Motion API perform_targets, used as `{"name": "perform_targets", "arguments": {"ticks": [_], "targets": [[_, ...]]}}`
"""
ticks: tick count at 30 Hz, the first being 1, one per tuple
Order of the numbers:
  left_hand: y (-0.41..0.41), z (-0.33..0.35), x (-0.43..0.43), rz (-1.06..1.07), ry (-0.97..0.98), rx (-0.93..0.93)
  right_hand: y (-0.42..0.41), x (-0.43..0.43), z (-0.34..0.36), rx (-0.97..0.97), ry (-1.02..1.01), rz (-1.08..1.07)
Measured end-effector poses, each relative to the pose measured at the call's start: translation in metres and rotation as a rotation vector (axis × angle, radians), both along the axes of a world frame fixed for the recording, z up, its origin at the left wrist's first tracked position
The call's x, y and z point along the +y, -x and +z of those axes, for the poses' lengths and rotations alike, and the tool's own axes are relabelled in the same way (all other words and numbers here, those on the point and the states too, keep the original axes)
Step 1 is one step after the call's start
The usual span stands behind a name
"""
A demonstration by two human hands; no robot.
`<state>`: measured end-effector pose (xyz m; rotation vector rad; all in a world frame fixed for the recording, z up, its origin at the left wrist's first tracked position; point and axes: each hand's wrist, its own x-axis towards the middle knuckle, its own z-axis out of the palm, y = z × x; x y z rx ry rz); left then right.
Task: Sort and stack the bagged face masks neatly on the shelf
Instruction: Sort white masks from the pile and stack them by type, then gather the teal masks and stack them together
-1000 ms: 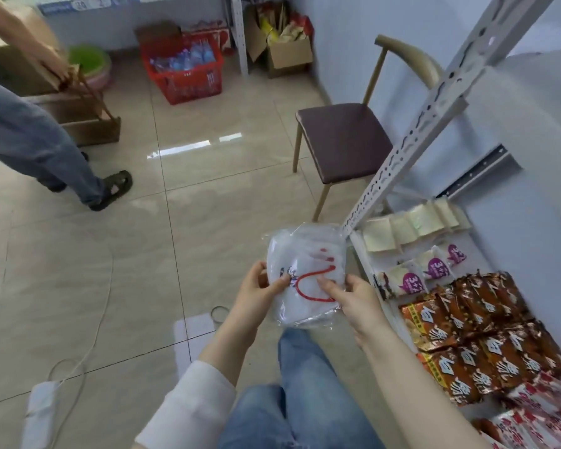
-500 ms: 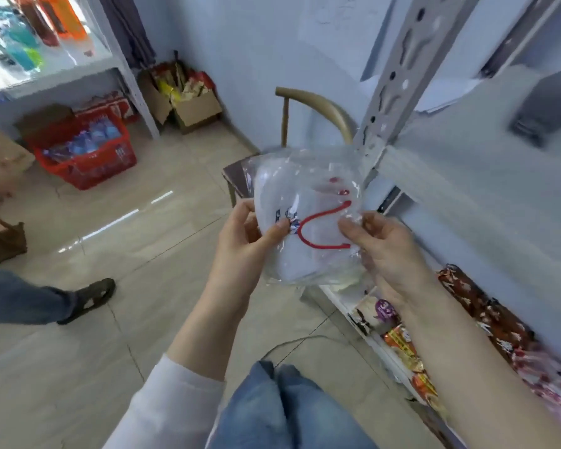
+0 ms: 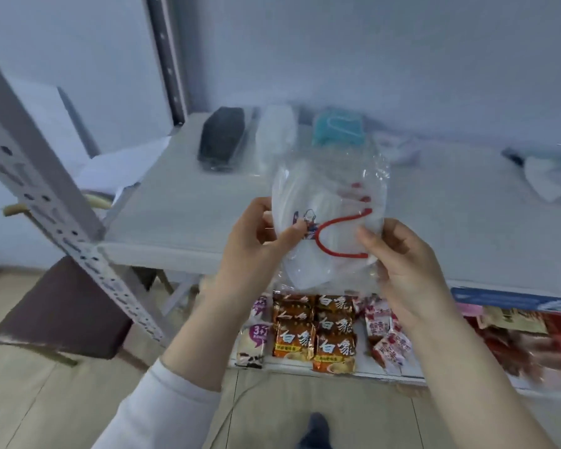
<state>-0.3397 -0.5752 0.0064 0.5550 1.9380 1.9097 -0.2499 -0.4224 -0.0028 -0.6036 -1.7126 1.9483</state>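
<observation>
A clear plastic bag of white face masks with a red ear loop (image 3: 329, 218) is held upright in front of the white shelf (image 3: 182, 209). My left hand (image 3: 253, 244) pinches its left edge, thumb on the front. My right hand (image 3: 399, 260) grips its right edge. At the back of the shelf lie a black bagged mask stack (image 3: 222, 139), a white bagged stack (image 3: 276, 131) and a teal bagged stack (image 3: 337, 129). More bagged masks (image 3: 544, 176) lie blurred at the far right of the shelf.
A perforated metal upright (image 3: 46, 202) slants across the left. A dark-seated chair (image 3: 62, 306) stands beside it. On the lower shelf sit orange noodle packets (image 3: 314, 335) and red snack packets (image 3: 389, 338). A cable runs over the tiled floor (image 3: 46, 400).
The view has swung right from the floor and chair onto the shelf front. Both hands have carried the bagged masks up to shelf height, with their hold unchanged.
</observation>
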Motion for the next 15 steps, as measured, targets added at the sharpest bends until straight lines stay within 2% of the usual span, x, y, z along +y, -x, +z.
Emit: {"name": "perform_targets", "arguments": {"ticks": [3,9,15], "targets": [[0.000,0.010,0.074,-0.100,0.029,0.035,-0.016,0.065,0.005,-0.007,-0.031,-0.082],[0.007,0.017,0.210,-0.101,0.020,-0.125,-0.022,0.181,-0.002,-0.075,0.023,-0.058],[0.031,0.011,0.273,-0.214,0.406,-0.113,-0.010,0.238,-0.024,-0.299,-0.039,-0.174]]}}
